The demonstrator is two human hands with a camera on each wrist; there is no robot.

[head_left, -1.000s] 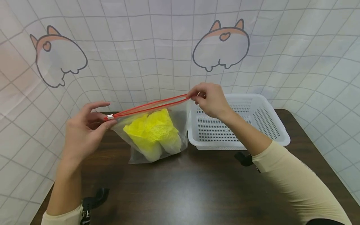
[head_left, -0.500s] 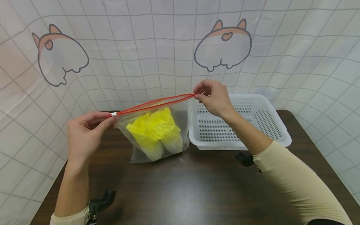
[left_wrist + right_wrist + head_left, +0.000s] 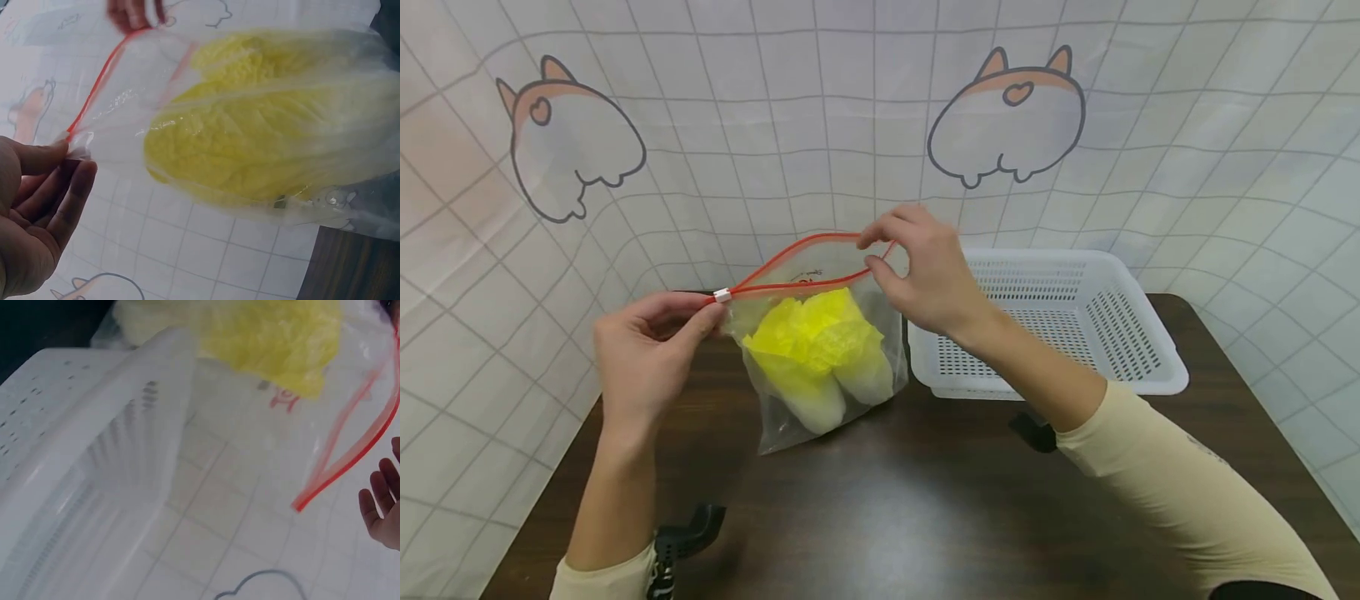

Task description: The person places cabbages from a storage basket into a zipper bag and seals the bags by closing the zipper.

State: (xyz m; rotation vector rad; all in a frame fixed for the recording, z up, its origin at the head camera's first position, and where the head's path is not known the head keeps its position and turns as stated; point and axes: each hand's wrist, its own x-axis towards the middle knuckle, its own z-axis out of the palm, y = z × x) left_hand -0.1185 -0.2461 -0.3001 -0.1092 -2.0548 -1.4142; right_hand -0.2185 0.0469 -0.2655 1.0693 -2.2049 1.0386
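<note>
A clear slider zip bag (image 3: 778, 425) with a red zip stands tilted on the table, its mouth gaping. Inside lie napa cabbage pieces (image 3: 823, 350), yellow at the leaves and white at the stems. My left hand (image 3: 647, 350) pinches the bag's left top corner beside the white slider (image 3: 722, 295). At the right side of the mouth is my right hand (image 3: 928, 271), thumb by the front red edge and fingers by the back one, spread apart. In the right wrist view, the fingers of my right hand (image 3: 384, 506) are loosely extended near the red zip.
A white perforated plastic basket (image 3: 970, 387) stands right of the bag, partly behind my right forearm. The dark wood table (image 3: 850, 517) extends toward me. A white grid-patterned cloth (image 3: 760, 125) with cartoon animals hangs behind and at both sides.
My right hand has moved left from the bag's right top corner, its fingers spreading apart, and the mouth has widened. My left hand's raised finger has come down; that hand has shifted slightly right.
</note>
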